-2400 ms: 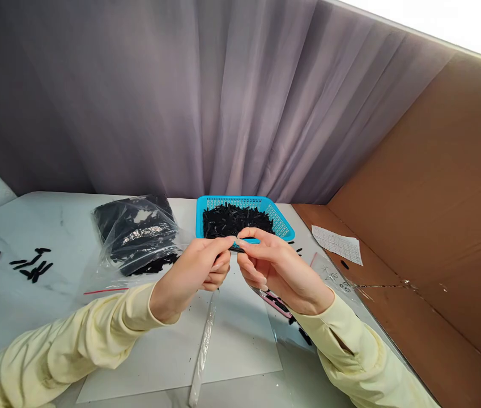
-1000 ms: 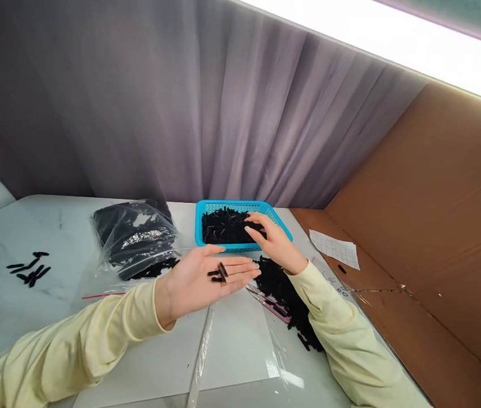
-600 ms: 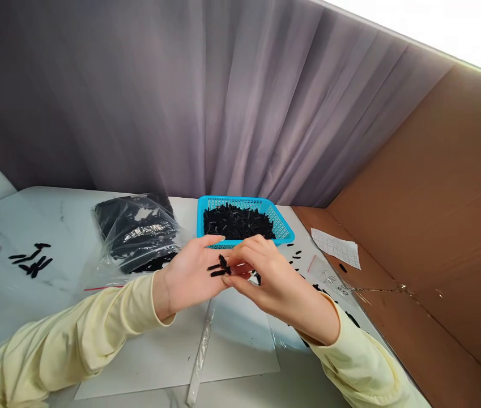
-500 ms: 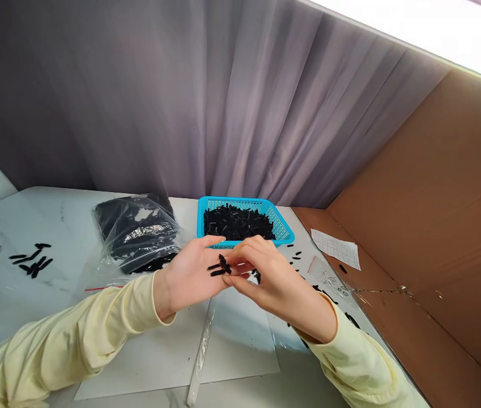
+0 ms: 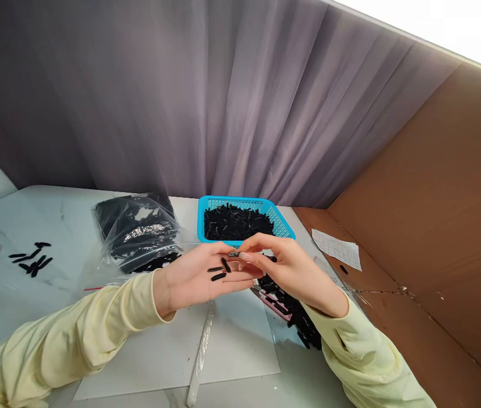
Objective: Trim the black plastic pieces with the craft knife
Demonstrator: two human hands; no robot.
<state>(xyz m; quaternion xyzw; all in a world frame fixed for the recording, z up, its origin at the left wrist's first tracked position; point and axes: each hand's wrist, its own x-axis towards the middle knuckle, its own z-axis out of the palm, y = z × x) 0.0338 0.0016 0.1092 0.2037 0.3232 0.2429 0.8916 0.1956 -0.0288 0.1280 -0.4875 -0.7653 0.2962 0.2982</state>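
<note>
My left hand [image 5: 193, 275] is palm up with its fingers stretched out flat. Several small black oblong pieces [image 5: 218, 276] lie loose on that palm and the fingers. Above the left fingers, my right hand [image 5: 278, 263] pinches another small black piece [image 5: 234, 254] with a greyish shine between thumb and forefinger. The left thumb tip is close to this piece; I cannot tell whether it touches. Under the right hand and wrist lies a spread of black pieces [image 5: 303, 323], with a pink-edged object [image 5: 280, 309] partly covered by them.
Behind the hands stands a blue basket [image 5: 285, 229] of black pieces. A clear bag [image 5: 138, 232] with black contents lies left of it, and loose pieces [image 5: 32, 263] lie farther left. In front are a white sheet [image 5: 232, 351] and a wrapped strip [image 5: 201, 357]. Printed paper [image 5: 337, 248] lies right.
My right hand has lifted slightly and shifted right, drawing one piece off the left palm. The pieces on the palm are spread apart. More of the black spread now shows beneath the right wrist.
</note>
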